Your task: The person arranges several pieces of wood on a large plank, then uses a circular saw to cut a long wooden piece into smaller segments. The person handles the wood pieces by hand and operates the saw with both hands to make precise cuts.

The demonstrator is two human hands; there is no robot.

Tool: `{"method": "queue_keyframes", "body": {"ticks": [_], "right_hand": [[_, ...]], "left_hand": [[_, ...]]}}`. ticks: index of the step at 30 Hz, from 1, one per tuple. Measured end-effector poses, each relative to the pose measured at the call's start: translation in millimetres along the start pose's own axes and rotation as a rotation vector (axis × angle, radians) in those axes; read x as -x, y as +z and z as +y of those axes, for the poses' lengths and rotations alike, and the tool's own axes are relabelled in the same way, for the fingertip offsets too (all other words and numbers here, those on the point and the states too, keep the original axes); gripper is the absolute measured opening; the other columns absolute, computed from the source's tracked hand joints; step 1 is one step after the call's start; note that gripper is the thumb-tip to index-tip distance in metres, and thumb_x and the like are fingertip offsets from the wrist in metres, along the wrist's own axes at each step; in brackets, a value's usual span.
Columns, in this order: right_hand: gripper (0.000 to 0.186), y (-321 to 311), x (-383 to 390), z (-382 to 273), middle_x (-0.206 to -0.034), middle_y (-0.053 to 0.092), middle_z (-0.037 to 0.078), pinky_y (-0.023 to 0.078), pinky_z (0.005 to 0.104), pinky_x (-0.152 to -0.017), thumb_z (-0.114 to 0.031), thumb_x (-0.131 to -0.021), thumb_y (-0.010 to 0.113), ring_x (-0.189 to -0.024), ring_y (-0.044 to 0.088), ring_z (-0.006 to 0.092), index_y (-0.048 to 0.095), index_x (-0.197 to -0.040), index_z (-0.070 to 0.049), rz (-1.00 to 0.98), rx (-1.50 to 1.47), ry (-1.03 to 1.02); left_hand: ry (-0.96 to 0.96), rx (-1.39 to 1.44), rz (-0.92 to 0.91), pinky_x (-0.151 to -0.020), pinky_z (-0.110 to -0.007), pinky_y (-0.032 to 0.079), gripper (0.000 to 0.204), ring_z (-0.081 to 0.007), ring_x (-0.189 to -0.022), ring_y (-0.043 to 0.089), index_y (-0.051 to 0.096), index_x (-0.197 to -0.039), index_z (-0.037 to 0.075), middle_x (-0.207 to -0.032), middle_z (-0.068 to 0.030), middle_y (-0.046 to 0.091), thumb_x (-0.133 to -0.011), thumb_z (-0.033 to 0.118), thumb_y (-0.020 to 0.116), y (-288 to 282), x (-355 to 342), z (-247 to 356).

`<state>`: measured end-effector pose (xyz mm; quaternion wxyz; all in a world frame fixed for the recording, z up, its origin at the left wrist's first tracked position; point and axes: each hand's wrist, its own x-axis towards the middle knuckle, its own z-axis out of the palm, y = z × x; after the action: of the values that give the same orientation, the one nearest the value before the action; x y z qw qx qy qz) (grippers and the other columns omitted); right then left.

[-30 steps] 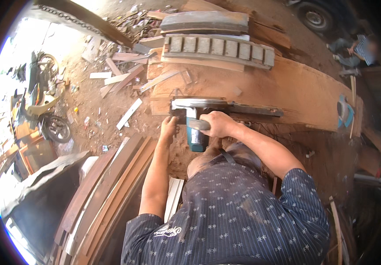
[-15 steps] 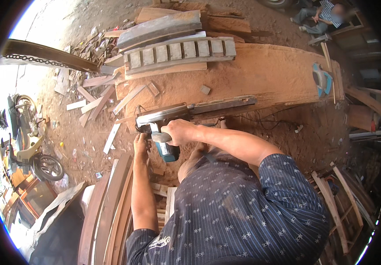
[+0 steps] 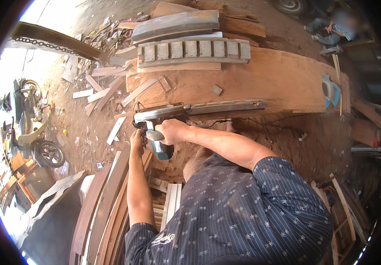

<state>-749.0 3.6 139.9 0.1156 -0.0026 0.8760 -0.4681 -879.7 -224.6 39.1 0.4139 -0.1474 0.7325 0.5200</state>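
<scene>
My right hand (image 3: 170, 131) is closed on the grey handle of a teal-and-silver circular saw (image 3: 161, 150). My left hand (image 3: 138, 140) has its fingers curled at the saw's front end, against a dark part that is partly hidden. The saw lies at the near left end of a wide wooden board (image 3: 283, 84) coated in orange dust, in line with a long dark, worn strip (image 3: 230, 107) along the board's edge. A small square block (image 3: 217, 89) lies loose on the board beyond it.
A slatted grey piece (image 3: 192, 51) and planks (image 3: 172, 26) lie beyond. A motorbike (image 3: 36, 132) stands left, by scattered offcuts (image 3: 106, 92). A blue tool (image 3: 331, 90) rests right; a seated person (image 3: 340, 31) is behind it. Long boards (image 3: 102, 203) lie near left. A chained beam (image 3: 62, 42) juts in.
The saw and both my hands have shifted left relative to the board and dark strip since a second ago. My grip looks the same. The view has also shifted.
</scene>
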Motion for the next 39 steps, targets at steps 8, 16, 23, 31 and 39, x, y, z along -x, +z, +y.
{"method": "queue_keyframes", "body": {"ticks": [8, 16, 23, 31, 39], "right_hand": [[0.029, 13, -23, -16, -0.087, 0.072, 0.023, 0.055, 0.0493, -0.079, -0.022, -0.077, 0.075, -0.088, 0.070, 0.0402, 0.066, -0.095, 0.000, 0.015, -0.024, -0.055], [0.028, -44, 55, -12, -0.092, 0.073, 0.017, 0.056, 0.0439, -0.075, -0.018, -0.082, 0.075, -0.086, 0.071, 0.0359, 0.069, -0.107, -0.007, 0.162, -0.200, -0.190], [0.021, -116, 121, 17, -0.080, 0.070, 0.019, 0.055, 0.0460, -0.070, -0.017, -0.078, 0.073, -0.079, 0.069, 0.0388, 0.070, -0.095, -0.006, 0.214, -0.115, -0.102], [0.026, -114, 144, 125, -0.085, 0.069, 0.027, 0.057, 0.0494, -0.077, -0.020, -0.074, 0.070, -0.086, 0.070, 0.0415, 0.072, -0.093, -0.002, 0.080, -0.011, -0.099], [0.041, -175, 228, 172, -0.098, 0.072, 0.022, 0.056, 0.0417, -0.086, -0.029, -0.081, 0.078, -0.088, 0.071, 0.0338, 0.069, -0.102, 0.004, 0.223, -0.284, 0.061]], "left_hand": [[-0.033, 0.069, 0.118, -0.044, -0.024, 0.038, 0.017, -0.0078, -0.050, 0.050, 0.068, -0.092, 0.008, -0.069, 0.0015, 0.058, -0.089, 0.024, 0.063, -31, -12, -5], [0.269, 0.013, 0.268, -0.047, -0.024, 0.037, 0.021, -0.0058, -0.054, 0.049, 0.068, -0.101, 0.001, -0.071, 0.0029, 0.057, -0.090, 0.018, 0.068, 30, 77, 37], [0.531, -0.248, 0.394, -0.097, -0.041, 0.049, 0.042, -0.0325, -0.105, 0.065, 0.059, -0.128, -0.001, -0.110, -0.0159, 0.068, -0.096, 0.024, 0.067, 161, 109, 14], [1.171, -0.787, 0.202, -0.110, -0.047, 0.037, 0.036, -0.0350, -0.123, 0.054, 0.060, -0.126, 0.004, -0.127, -0.0165, 0.060, -0.095, 0.024, 0.062, 309, 197, 51], [1.029, -1.437, -0.062, -0.088, -0.041, 0.051, 0.048, -0.0270, -0.099, 0.064, 0.068, -0.110, 0.010, -0.099, -0.0075, 0.067, -0.079, 0.044, 0.080, 324, 197, 101]]}}
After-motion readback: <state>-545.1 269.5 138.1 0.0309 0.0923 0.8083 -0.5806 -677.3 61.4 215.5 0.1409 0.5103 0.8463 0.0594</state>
